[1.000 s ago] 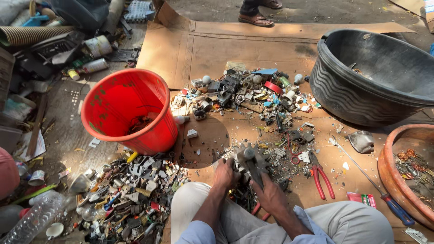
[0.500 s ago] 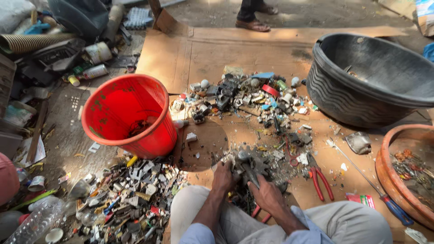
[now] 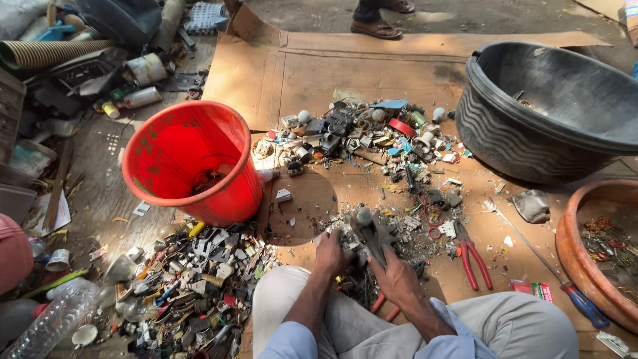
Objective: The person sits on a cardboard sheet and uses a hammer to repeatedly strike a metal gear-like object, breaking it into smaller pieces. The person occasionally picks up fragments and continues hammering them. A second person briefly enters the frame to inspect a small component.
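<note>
Head view is showing the left hand point(image 3: 330, 250) and right hand point(image 3: 393, 276) both gripping, fingers curled, a small grey metal scrap piece point(image 3: 367, 231) just right of the red plastic bucket point(image 3: 193, 163), seemingly prying it apart, needing a firm twist.

A red bucket point(image 3: 193, 163) stands tilted on the cardboard sheet point(image 3: 345, 63), beside a heap of mixed scrap point(image 3: 193, 292); a black tub point(image 3: 551, 110) sits at the far right; a brown basin point(image 3: 575, 246) lies below it; red-handled pliers point(image 3: 473, 259) and a blue-handled screwdriver point(image 3: 551, 269) rest between; a sandalled foot point(image 3: 375, 28) stands beyond.
</note>
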